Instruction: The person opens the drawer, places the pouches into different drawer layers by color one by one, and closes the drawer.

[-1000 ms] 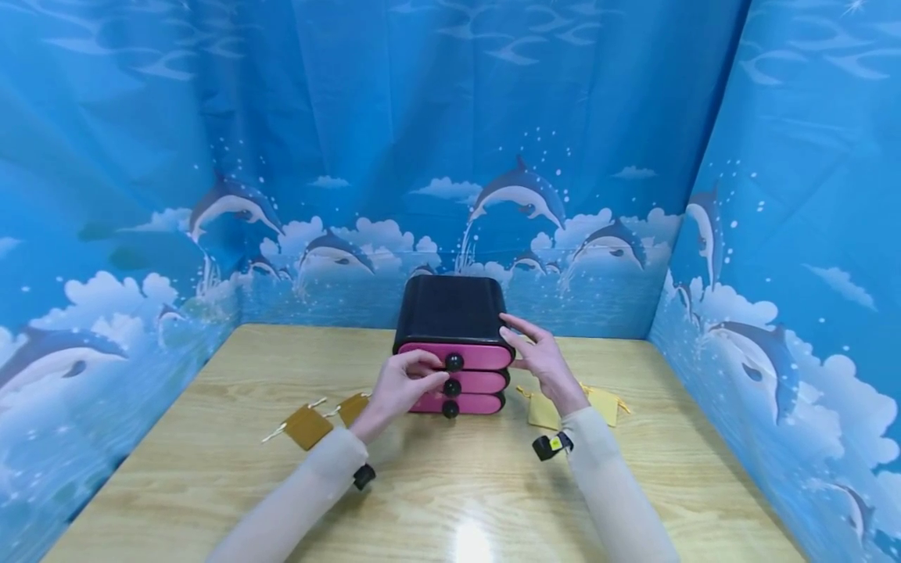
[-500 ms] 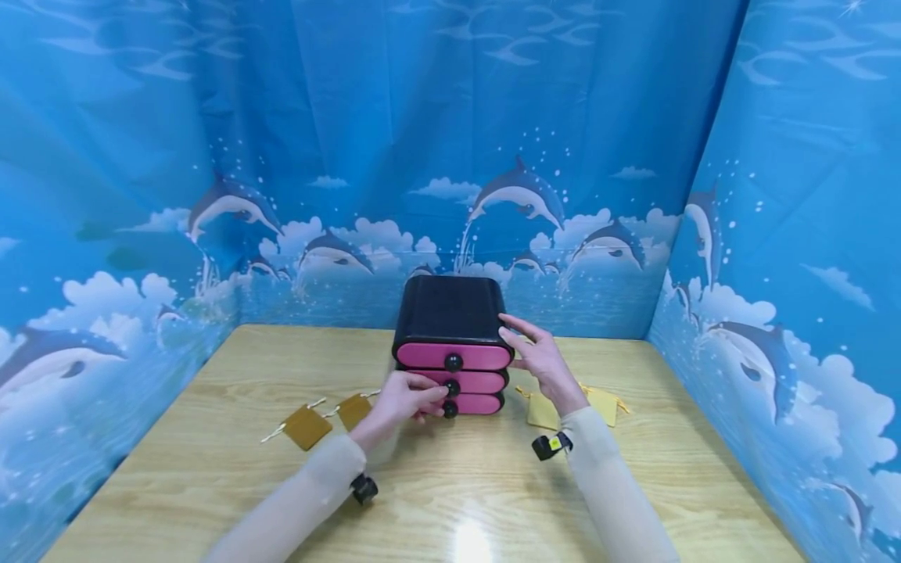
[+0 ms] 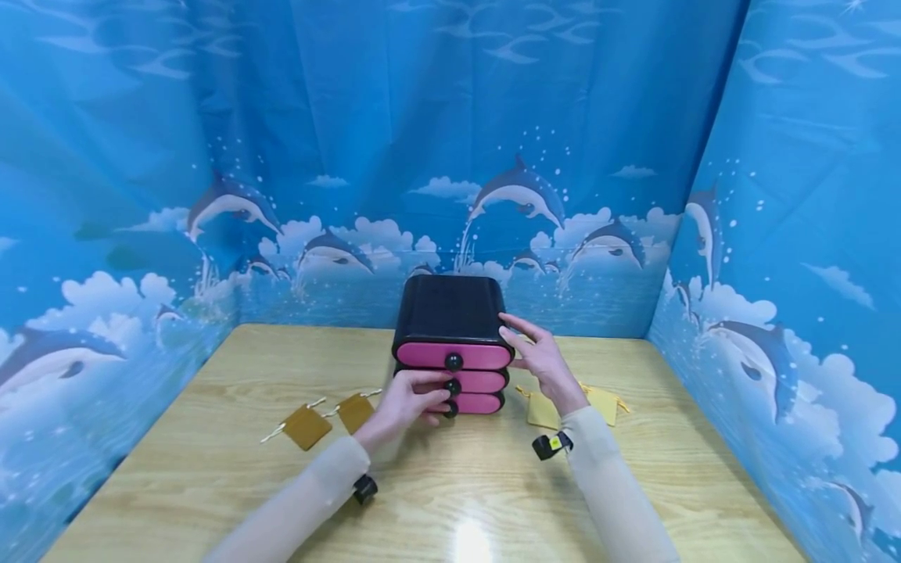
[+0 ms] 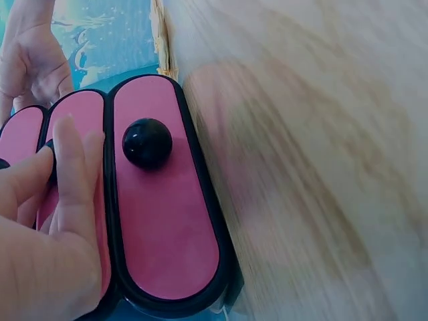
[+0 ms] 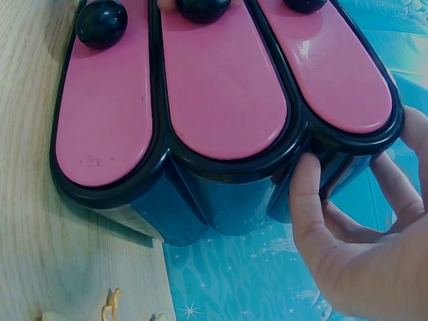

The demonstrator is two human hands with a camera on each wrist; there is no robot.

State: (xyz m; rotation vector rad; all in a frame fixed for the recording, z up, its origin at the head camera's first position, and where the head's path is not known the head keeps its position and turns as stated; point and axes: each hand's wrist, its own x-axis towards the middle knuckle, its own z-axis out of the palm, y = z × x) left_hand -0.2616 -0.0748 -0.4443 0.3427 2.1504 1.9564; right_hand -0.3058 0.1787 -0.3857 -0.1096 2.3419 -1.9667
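A small black drawer cabinet (image 3: 454, 309) with three pink drawer fronts, each with a round black knob, stands on the table. My left hand (image 3: 407, 403) pinches the knob of the middle drawer (image 3: 482, 381) between thumb and fingers. That knob is mostly covered by the fingers in the left wrist view, while the bottom drawer's knob (image 4: 147, 144) shows in full. On the cabinet's right side, my right hand (image 3: 545, 360) grips the upper tier, its thumb (image 5: 306, 184) against the side wall and other fingers farther round. All three fronts sit in the frame, roughly level.
Two brown drawstring pouches (image 3: 307, 427) lie left of the cabinet, one partly behind the left hand. Two pale yellow drawstring pouches (image 3: 603, 407) lie to the right, near the right wrist. A blue dolphin-print curtain (image 3: 338, 156) closes off the back and sides of the wooden table (image 3: 450, 485).
My left hand has moved down from beside the top two knobs and now has its fingers round the middle knob. The right hand and the cabinet have stayed put.
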